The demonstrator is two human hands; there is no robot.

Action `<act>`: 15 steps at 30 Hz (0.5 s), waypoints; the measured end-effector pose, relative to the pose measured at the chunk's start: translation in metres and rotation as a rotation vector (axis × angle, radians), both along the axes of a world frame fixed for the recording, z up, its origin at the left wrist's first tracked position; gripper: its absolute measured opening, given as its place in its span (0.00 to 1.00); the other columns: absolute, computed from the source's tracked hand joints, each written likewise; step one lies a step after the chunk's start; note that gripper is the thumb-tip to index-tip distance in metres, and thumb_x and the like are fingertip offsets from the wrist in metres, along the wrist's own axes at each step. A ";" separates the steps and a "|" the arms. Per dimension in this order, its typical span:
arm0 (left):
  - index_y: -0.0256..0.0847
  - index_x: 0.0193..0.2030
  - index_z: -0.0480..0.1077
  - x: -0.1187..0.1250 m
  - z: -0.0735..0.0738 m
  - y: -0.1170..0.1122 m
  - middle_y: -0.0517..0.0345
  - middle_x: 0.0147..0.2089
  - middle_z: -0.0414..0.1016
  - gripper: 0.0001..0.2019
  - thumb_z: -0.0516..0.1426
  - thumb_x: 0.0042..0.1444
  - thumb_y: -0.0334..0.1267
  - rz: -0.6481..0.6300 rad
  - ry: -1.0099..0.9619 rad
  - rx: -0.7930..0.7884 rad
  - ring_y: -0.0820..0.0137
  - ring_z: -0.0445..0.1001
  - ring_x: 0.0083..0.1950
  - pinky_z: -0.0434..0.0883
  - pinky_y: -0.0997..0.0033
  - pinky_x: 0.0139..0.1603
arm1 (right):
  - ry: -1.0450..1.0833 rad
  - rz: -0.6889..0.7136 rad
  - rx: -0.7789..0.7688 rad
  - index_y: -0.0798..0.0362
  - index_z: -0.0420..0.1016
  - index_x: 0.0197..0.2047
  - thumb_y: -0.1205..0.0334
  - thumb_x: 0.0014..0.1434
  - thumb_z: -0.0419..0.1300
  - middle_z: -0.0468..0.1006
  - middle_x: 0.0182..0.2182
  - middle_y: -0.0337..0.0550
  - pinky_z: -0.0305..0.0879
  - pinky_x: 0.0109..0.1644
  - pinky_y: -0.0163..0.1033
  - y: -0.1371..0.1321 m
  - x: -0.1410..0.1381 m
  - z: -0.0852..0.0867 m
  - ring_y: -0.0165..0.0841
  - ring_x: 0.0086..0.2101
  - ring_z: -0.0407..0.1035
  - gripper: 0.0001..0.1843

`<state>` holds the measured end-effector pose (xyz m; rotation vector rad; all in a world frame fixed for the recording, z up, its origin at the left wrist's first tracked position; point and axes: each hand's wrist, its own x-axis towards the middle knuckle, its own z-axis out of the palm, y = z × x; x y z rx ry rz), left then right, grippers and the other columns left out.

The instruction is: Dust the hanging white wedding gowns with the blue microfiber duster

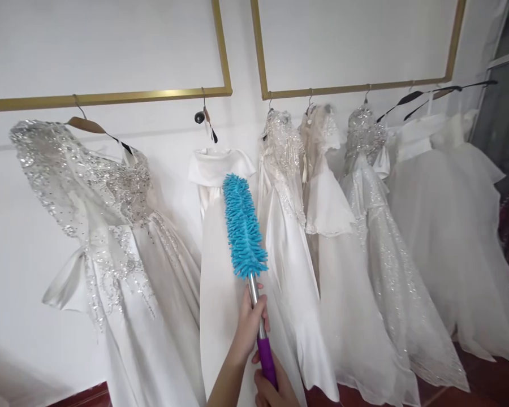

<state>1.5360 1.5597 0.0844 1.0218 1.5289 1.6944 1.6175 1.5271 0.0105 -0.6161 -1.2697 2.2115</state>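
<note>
White gowns hung along gold rails [110,97] on a white wall [17,271], above red floor [492,384]. The left hand [251,323] and right hand [272,390] both gripped the duster [242,226], its blue head against the plain gown [219,265].

Two gold rails [110,97] fixed to a white wall [17,271] carry a row of white gowns on hangers. From the left rail hang a sequinned gown [106,226] near its middle and a plain satin gown [214,249] at its right end. The right rail [356,87] holds a beaded gown [286,215], a cream gown [326,209], a glittering gown [377,226] and, at its right end, a full tulle gown [445,215]. Hems reach a dark red floor [492,384].
</note>
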 end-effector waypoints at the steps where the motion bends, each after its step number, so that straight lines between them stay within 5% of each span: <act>1: 0.44 0.49 0.56 0.002 0.000 0.007 0.74 0.20 0.58 0.17 0.50 0.55 0.45 -0.017 -0.003 -0.006 0.82 0.58 0.15 0.57 0.81 0.17 | 0.005 -0.008 -0.009 0.50 0.56 0.39 0.50 0.44 0.53 0.49 0.08 0.18 0.34 0.16 0.26 0.004 0.004 0.003 0.15 0.10 0.42 0.20; 10: 0.44 0.48 0.59 0.017 -0.003 0.097 0.73 0.21 0.58 0.17 0.52 0.51 0.43 -0.044 -0.100 0.010 0.83 0.56 0.15 0.51 0.80 0.15 | 0.042 0.027 0.009 0.47 0.54 0.44 0.52 0.53 0.49 0.56 0.10 0.21 0.41 0.11 0.25 0.089 0.026 0.002 0.18 0.08 0.46 0.16; 15: 0.43 0.45 0.60 0.014 -0.001 0.159 0.74 0.20 0.55 0.16 0.53 0.49 0.43 0.004 -0.147 0.081 0.83 0.56 0.15 0.50 0.80 0.16 | 0.040 0.047 0.056 0.50 0.57 0.44 0.56 0.53 0.49 0.57 0.12 0.23 0.43 0.12 0.26 0.150 0.036 0.022 0.17 0.09 0.47 0.15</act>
